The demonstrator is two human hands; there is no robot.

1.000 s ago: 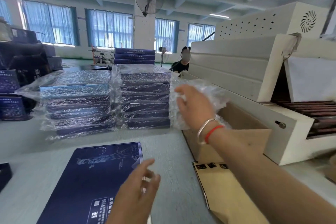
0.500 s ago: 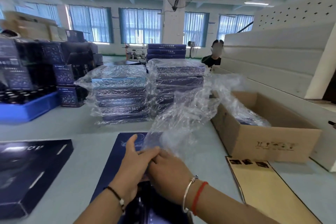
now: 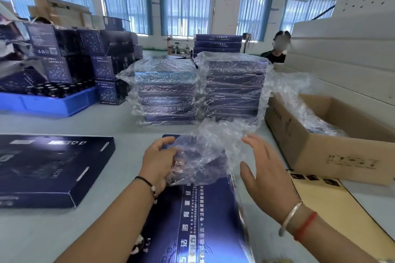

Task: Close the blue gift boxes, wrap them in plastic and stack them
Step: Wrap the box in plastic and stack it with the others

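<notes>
A closed blue gift box (image 3: pixel 205 215) lies flat on the table right in front of me. A crumpled clear plastic bag (image 3: pixel 205 156) lies over its far end. My left hand (image 3: pixel 159 160) grips the bag's near left edge, fingers curled into the film. My right hand (image 3: pixel 264 173) hovers at the bag's right side with fingers spread and straight, holding nothing. Behind stand two stacks of plastic-wrapped blue boxes, the left stack (image 3: pixel 166 92) and the taller right stack (image 3: pixel 234 87). Another dark blue box (image 3: pixel 49 168) lies at the left.
An open cardboard carton (image 3: pixel 329 151) with plastic bags inside stands at the right, its flap (image 3: pixel 333 215) flat on the table. A white machine (image 3: pixel 346 55) lies beyond it. A blue tray (image 3: pixel 49 102) of bottles and dark cartons (image 3: pixel 85 57) fill the left. A person (image 3: pixel 275 51) sits behind.
My right hand drew a plastic bag from the carton to the box in front of me. My left hand took hold of the bag. My right hand has let go and opened.
</notes>
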